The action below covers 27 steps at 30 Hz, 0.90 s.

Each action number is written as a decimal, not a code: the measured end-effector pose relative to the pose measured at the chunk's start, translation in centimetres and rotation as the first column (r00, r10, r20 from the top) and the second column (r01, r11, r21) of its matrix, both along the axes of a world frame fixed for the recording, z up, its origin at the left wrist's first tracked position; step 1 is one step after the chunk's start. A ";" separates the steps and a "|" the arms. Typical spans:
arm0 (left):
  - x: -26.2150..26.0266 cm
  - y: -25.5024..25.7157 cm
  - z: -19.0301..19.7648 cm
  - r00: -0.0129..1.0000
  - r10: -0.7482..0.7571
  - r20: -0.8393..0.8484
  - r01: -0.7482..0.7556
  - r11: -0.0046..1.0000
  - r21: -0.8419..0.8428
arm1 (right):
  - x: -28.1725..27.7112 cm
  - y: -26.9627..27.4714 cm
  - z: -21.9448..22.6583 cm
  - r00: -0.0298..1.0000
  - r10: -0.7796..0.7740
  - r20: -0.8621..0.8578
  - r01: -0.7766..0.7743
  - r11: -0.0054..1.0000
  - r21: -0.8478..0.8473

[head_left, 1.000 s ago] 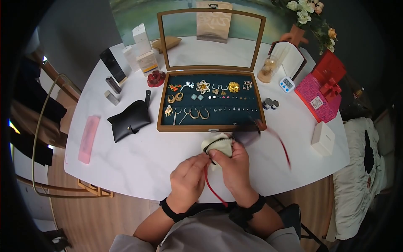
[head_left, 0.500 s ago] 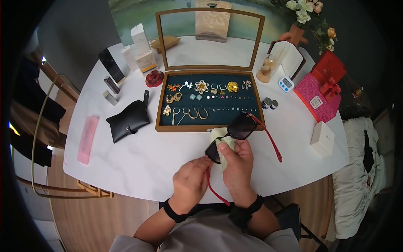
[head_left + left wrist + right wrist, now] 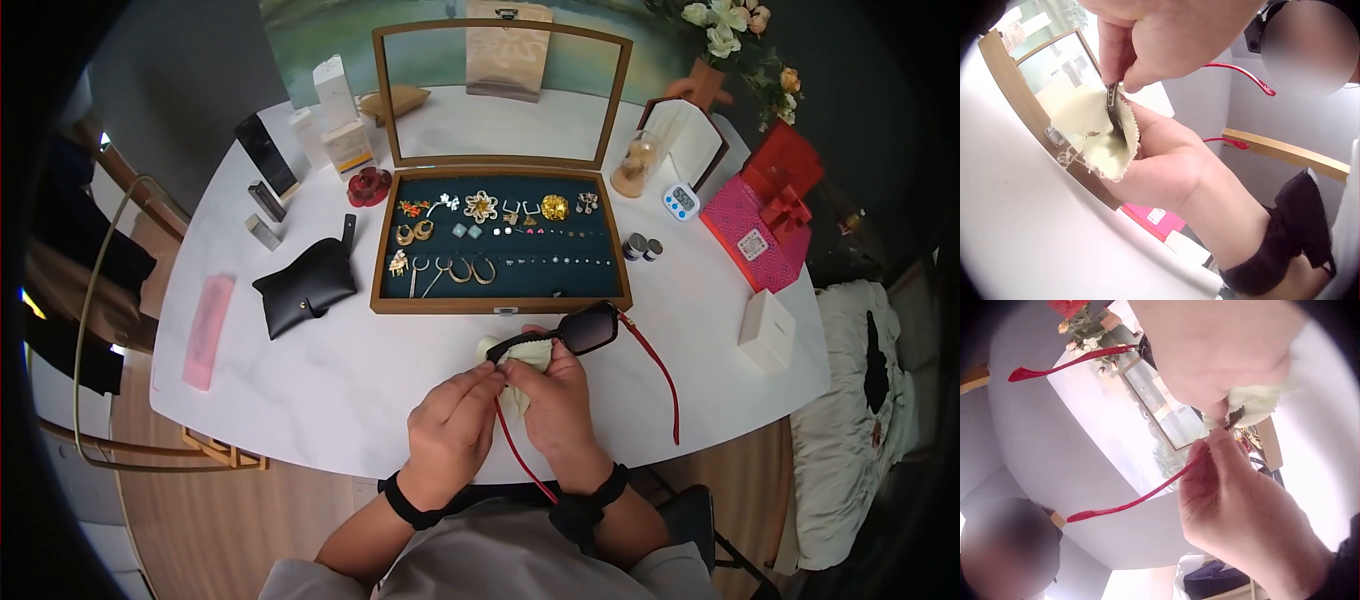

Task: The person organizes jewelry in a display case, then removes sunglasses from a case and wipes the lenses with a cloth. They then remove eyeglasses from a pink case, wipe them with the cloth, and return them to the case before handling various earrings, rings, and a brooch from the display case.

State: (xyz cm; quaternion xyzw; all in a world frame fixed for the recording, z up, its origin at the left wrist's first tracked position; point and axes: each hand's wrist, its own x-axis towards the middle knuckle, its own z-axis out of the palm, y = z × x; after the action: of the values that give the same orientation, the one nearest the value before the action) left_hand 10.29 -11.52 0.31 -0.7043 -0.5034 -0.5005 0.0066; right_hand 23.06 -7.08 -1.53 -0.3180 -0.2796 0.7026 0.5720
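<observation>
Dark-lensed sunglasses point(image 3: 590, 328) with red temples are held over the front of the table, both temples unfolded toward the person. My left hand point(image 3: 450, 420) pinches the frame's left end beside the hinge, as the left wrist view also shows. With my right hand point(image 3: 555, 405) I grip a pale yellow-green cloth point(image 3: 1104, 134) with a zigzag edge, folded around the left lens, the thumb pressing on the near side. That lens is mostly hidden by cloth and fingers. The other lens sticks out to the right, uncovered. One red temple point(image 3: 1141, 503) runs back from the left fingertips.
Just beyond the hands stands a wooden jewelry case point(image 3: 500, 306), glass lid raised, holding several earrings and brooches. At left lie a black pouch point(image 3: 308, 288) and a pink sleeve point(image 3: 209, 332). A white box point(image 3: 768, 332) and a pink-red gift box point(image 3: 760, 225) sit at right.
The sunglasses have turned in my hands; the bare lens has swung down toward me from over the case's front edge. The cloth has shifted about the left lens while both hands keep hold.
</observation>
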 end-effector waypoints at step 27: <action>-1.2 0.6 -0.3 0.998 -0.002 0.057 0.003 1.000 -0.008 | 2.2 0.7 0.9 0.942 0.222 0.251 -0.229 0.974 -0.002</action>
State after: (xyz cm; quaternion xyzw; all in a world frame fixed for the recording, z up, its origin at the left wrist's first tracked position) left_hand 9.05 -10.88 -0.02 -0.6903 -0.5046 -0.5184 -0.0114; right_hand 25.24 -6.39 -0.64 -0.3621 -0.3935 0.7137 0.4524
